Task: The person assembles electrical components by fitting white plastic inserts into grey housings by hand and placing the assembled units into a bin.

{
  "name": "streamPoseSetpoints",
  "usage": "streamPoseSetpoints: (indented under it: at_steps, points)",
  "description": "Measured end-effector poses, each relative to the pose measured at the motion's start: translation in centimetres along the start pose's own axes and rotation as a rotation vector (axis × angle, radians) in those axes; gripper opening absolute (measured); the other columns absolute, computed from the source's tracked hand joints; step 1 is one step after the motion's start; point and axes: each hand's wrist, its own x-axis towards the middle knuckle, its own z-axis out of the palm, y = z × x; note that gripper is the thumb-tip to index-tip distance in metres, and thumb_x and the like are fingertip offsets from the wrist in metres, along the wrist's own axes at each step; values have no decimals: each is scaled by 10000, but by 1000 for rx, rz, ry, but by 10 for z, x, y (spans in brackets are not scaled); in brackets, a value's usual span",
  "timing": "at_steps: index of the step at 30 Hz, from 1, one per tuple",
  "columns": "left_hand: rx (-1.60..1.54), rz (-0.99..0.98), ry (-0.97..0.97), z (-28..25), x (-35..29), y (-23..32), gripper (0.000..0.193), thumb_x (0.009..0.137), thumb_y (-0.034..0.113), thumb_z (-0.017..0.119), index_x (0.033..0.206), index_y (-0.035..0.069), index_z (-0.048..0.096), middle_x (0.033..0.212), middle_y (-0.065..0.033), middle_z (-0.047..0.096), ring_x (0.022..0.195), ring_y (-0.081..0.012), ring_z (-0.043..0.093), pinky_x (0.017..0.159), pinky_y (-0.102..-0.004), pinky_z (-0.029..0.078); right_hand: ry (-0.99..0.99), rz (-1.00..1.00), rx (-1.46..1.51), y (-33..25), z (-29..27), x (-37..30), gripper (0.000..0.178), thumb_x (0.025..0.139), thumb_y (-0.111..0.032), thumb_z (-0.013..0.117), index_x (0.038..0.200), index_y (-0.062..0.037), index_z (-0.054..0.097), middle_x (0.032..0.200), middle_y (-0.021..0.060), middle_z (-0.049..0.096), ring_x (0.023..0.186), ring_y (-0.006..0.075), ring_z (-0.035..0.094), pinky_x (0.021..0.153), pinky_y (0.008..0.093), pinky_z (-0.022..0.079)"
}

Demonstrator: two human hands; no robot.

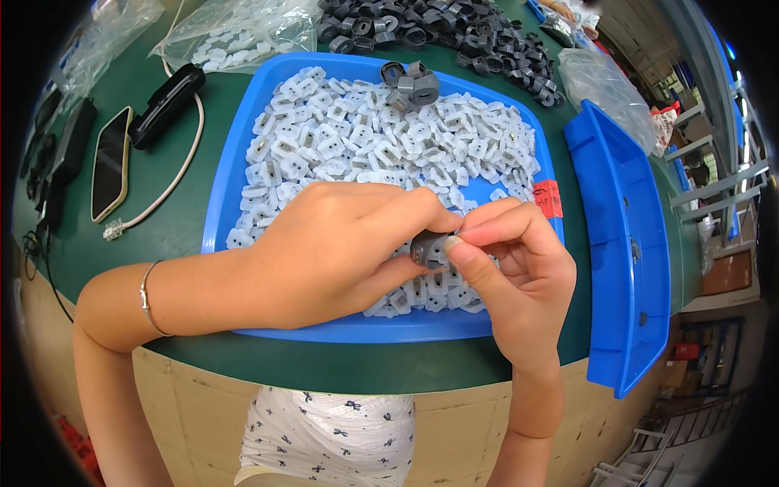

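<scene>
Over the near part of a blue tray (223, 191), my left hand (324, 252) pinches a dark grey ring-shaped plastic part (422, 246) between thumb and forefinger. My right hand (523, 260) meets it from the right, its thumb and forefinger closed on a small white plastic piece (442, 250) at the ring's open face. How far the piece sits inside the ring is hidden by my fingertips. Many loose white plastic pieces (349, 130) fill the tray beneath my hands. On top of them, at the far side, lie several dark grey rings (414, 85).
A heap of dark rings (438, 28) lies behind the tray, beside a clear bag of white pieces (243, 40). To the right stands a long blue bin (621, 243) holding a few small parts. A phone (112, 165), black device (166, 105) and white cable (182, 174) lie left.
</scene>
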Motion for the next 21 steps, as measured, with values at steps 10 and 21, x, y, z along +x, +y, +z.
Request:
streamPoseSetpoints:
  at_steps: [10,21]
  points:
    - [-53,9,-8,2,-2,2,349,671,23,746,992,38,611,757,-75,633,542,-170,574,469,-271,437,-26,-47,-86,6,-6,5,163,808,-62,681,919,-15,572,869,39,571,778,106,526,743,237,431]
    - [-52,164,-3,-2,2,-6,406,645,37,752,1031,55,628,669,-78,567,529,-233,535,478,-317,401,-194,107,9,3,-12,2,128,845,-45,620,958,5,589,860,34,603,806,104,556,751,254,451]
